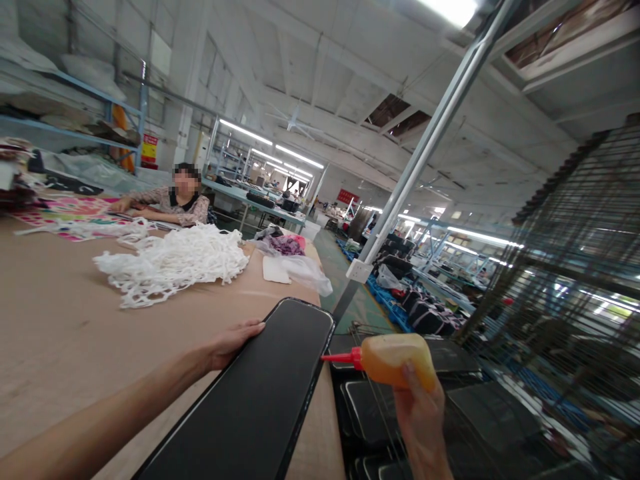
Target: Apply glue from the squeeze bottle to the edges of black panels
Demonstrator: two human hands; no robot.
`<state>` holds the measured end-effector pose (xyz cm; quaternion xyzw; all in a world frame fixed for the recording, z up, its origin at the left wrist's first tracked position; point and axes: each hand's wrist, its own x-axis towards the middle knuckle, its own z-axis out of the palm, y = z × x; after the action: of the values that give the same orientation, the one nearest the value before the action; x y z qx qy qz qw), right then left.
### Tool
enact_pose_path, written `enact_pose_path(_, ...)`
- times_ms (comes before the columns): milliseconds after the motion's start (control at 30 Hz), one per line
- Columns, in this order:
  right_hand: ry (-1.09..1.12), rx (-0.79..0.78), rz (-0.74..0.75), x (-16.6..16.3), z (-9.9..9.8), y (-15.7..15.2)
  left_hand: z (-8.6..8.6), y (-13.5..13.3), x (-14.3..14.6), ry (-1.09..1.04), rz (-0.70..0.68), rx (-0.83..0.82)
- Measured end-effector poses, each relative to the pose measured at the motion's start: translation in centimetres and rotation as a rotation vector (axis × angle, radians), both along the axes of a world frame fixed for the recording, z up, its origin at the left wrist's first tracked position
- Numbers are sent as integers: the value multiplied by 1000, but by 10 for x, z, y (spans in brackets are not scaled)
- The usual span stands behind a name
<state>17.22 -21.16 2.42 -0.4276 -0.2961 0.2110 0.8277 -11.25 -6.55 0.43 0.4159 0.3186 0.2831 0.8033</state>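
1. The black board (270,400) is over the worktop (60,340).
2. The left hand (234,345) grips the black board's left edge.
3. The right hand (423,408) grips the yellow bottle (387,353), its red tip (345,358) by the black board's right edge.
4. White net (180,260) lies past the black board.

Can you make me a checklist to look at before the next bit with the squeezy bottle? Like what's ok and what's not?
1. Right grip wrapped around the amber bottle: ok.
2. Red nozzle pointing at the black panel: ok, it aims at the right-hand edge.
3. Nozzle tip touching that edge: cannot tell, they look very close.
4. Left grip at the panel's left-hand edge: ok, though what the fingers do underneath is hidden.
5. White netting apart from the panel: ok, it lies farther back on the table.
6. Liquid coming out: cannot tell, too small to see.
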Motion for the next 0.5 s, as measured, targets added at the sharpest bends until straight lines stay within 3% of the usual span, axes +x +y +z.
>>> enact_pose_path(300, 104, -55, 112, -17, -14, -12, -12, 13, 2, -59, 3, -28)
enact_pose_path(400, 264, -30, 53, -22, -5, -17, -15, 22, 1, -72, 97, -55)
enact_pose_path(500, 421, -17, 19, -23, 1, -27, -22, 33, -1, -120, 285, -73)
